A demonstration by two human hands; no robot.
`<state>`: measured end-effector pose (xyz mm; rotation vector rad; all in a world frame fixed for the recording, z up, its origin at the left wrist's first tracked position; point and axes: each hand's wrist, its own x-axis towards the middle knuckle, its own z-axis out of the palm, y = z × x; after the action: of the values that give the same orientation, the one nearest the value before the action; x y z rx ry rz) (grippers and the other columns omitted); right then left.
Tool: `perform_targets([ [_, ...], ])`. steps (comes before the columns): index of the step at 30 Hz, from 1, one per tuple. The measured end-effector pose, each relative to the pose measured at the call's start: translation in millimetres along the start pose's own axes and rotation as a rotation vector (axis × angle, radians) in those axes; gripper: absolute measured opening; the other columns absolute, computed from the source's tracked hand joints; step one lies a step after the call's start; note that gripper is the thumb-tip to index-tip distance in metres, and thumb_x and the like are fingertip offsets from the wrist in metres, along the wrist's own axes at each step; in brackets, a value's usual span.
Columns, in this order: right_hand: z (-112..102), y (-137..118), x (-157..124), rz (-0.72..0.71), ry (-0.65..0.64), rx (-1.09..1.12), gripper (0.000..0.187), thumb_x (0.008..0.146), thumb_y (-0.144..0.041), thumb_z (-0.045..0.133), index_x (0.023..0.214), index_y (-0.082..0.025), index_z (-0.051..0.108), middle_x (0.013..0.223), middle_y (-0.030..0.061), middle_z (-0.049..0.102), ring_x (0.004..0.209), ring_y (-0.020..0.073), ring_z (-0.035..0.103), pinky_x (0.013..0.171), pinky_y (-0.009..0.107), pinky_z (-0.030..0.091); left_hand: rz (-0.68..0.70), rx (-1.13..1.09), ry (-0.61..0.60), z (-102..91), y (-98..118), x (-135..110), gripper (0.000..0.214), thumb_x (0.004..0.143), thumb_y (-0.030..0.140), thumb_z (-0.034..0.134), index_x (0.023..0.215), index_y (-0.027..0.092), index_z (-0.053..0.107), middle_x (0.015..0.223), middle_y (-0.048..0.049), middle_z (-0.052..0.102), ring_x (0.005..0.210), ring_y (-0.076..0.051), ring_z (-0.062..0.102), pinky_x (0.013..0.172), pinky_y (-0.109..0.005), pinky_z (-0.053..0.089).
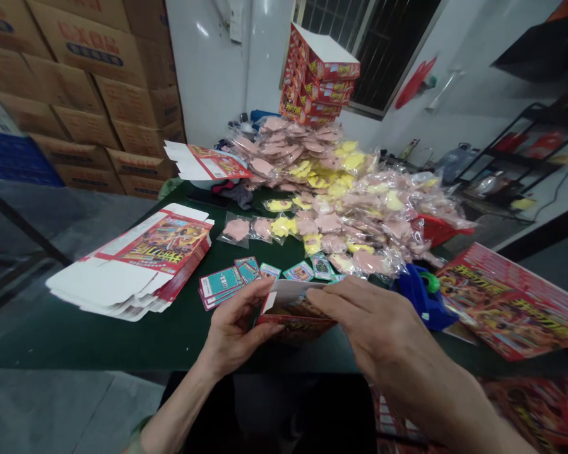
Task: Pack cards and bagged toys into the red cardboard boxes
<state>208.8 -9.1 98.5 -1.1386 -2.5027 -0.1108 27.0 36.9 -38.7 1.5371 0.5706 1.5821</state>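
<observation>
Both of my hands hold a small red printed carton over the near edge of the green table. My left hand grips its left side, thumb along the top flap. Fingers pressed together, my right hand rests on the right side and top flap. Just beyond the carton lie teal cards in a fan. Behind them spreads a large heap of pink and yellow toys in clear bags.
A stack of flat unfolded cartons lies at left. A blue tape dispenser sits beside my right hand, with flat red cartons at right. Assembled red boxes are stacked at the back. Brown shipping boxes line the left wall.
</observation>
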Motion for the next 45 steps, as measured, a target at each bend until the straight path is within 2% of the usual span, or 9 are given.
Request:
perform_targets([
  [4,19,-5,7,-0.135,-0.054,0.064,0.042,0.081,0.002,0.034,0.111,-0.016,0.057,0.108,0.0079,0.062,0.099,0.017,0.059,0.082,0.032,0.053,0.005,-0.015,-0.021,-0.1,0,1,0.056,0.068,0.008,0.072,0.119,0.028,0.057,0.114,-0.0059,0.067,0.103,-0.021,0.064,0.085,-0.027,0.055],
  [10,54,-4,-12,-0.013,0.509,-0.048,0.036,0.082,-0.002,0.05,0.115,-0.015,0.054,0.104,0.0105,0.061,0.098,0.0192,0.059,0.084,0.035,0.051,-0.004,0.018,0.01,2.0,-4,-2,0.066,0.072,0.011,0.069,0.131,0.026,0.041,0.109,-0.0088,0.066,0.098,-0.021,0.065,0.084,-0.032,0.054],
  [17,75,-4,-11,0.043,0.401,-0.084,0.015,0.083,-0.018,0.057,0.098,-0.013,0.059,0.086,0.0086,0.067,0.083,0.0205,0.061,0.076,0.037,0.049,0.275,0.406,0.021,0.5,-3,-1,0.047,0.074,0.009,0.065,0.117,0.025,0.057,0.114,-0.0072,0.063,0.106,-0.021,0.06,0.092,-0.033,0.049],
  [20,73,-1,-23,0.089,0.613,-0.036,0.029,0.078,-0.009,0.058,0.105,-0.019,0.059,0.103,0.0086,0.062,0.099,0.0224,0.057,0.085,0.041,0.046,0.224,0.378,0.018,-0.5,9,6,0.035,0.079,0.011,0.058,0.112,0.024,0.062,0.11,-0.0069,0.064,0.103,-0.02,0.061,0.088,-0.03,0.049],
  [25,97,6,-36,0.559,0.888,0.506,0.028,0.084,-0.016,0.053,0.111,-0.021,0.051,0.109,0.0098,0.059,0.1,0.02,0.06,0.083,0.037,0.05,0.097,0.305,0.022,-4.8,17,18,0.025,0.082,0.012,0.056,0.095,0.025,0.071,0.104,-0.0047,0.068,0.096,-0.016,0.064,0.084,-0.024,0.049],
  [30,129,10,-22,0.589,1.075,0.722,0.027,0.086,-0.02,0.053,0.111,-0.022,0.044,0.1,0.0059,0.064,0.09,0.0152,0.064,0.078,0.031,0.052,-0.085,-0.073,0.055,-3.6,6,22,0.012,0.075,0.015,0.067,0.081,0.024,0.074,0.098,-0.005,0.066,0.095,-0.016,0.062,0.077,-0.021,0.05],
  [36,122,10,-31,0.379,0.926,0.373,0.027,0.084,-0.008,0.048,0.104,-0.022,0.06,0.106,0.0075,0.059,0.097,0.0173,0.06,0.078,0.032,0.051,-0.251,-0.307,0.085,3.1,10,23,0.044,0.075,0.021,0.068,0.117,0.028,0.058,0.096,-0.0036,0.065,0.085,-0.014,0.062,0.078,-0.024,0.05],
  [41,103,7,-37,0.371,0.803,0.435,0.021,0.085,-0.008,0.047,0.094,-0.022,0.061,0.105,0.0078,0.056,0.095,0.0183,0.058,0.075,0.033,0.051,-0.184,-0.243,0.013,2.9,9,26,0.009,0.077,0.021,0.065,0.086,0.021,0.067,0.095,-0.0052,0.06,0.091,-0.018,0.058,0.079,-0.028,0.048],
  [45,98,6,-32,0.419,0.875,0.564,0.022,0.085,-0.011,0.049,0.103,-0.022,0.054,0.094,0.0047,0.056,0.086,0.0153,0.06,0.071,0.029,0.052,-0.189,-0.288,0.031,6.4,8,27,0.004,0.08,0.022,0.061,0.082,0.02,0.063,0.099,-0.0056,0.058,0.092,-0.02,0.057,0.079,-0.031,0.048],
])
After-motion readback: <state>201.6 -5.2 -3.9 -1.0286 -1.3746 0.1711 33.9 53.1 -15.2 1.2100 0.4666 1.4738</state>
